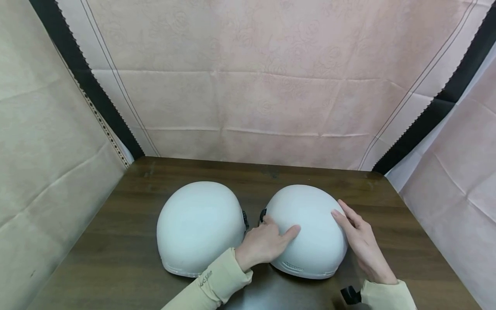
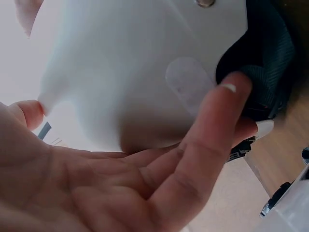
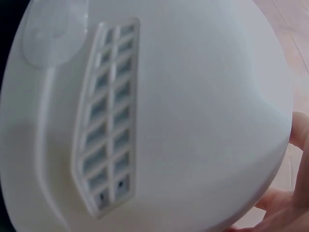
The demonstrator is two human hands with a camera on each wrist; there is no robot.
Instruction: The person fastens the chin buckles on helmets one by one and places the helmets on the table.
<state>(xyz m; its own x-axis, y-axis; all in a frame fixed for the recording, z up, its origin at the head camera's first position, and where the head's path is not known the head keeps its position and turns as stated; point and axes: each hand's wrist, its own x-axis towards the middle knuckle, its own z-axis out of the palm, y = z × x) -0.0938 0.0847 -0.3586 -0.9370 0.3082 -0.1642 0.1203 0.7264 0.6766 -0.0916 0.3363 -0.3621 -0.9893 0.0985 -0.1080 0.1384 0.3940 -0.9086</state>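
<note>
Two white helmets rest side by side on the table. Both of my hands are on the right-hand helmet (image 1: 310, 211). My left hand (image 1: 263, 244) holds its left side, thumb on the shell; in the left wrist view the fingers reach round the rim by a dark strap (image 2: 277, 53). My right hand (image 1: 363, 243) grips the opposite side, its fingertips on the upper shell and the palm along the curve. A slotted vent (image 3: 112, 116) fills much of the right wrist view. The left-hand helmet (image 1: 199, 224) sits just beyond my left forearm, untouched by the hands.
The wooden table (image 1: 116, 254) ends at a back fabric wall (image 1: 263, 103), with more fabric panels at left and right. A black fitting (image 1: 245, 219) sticks out from the left-hand helmet toward the other one. A black wrist piece (image 1: 350, 295) shows at my right cuff.
</note>
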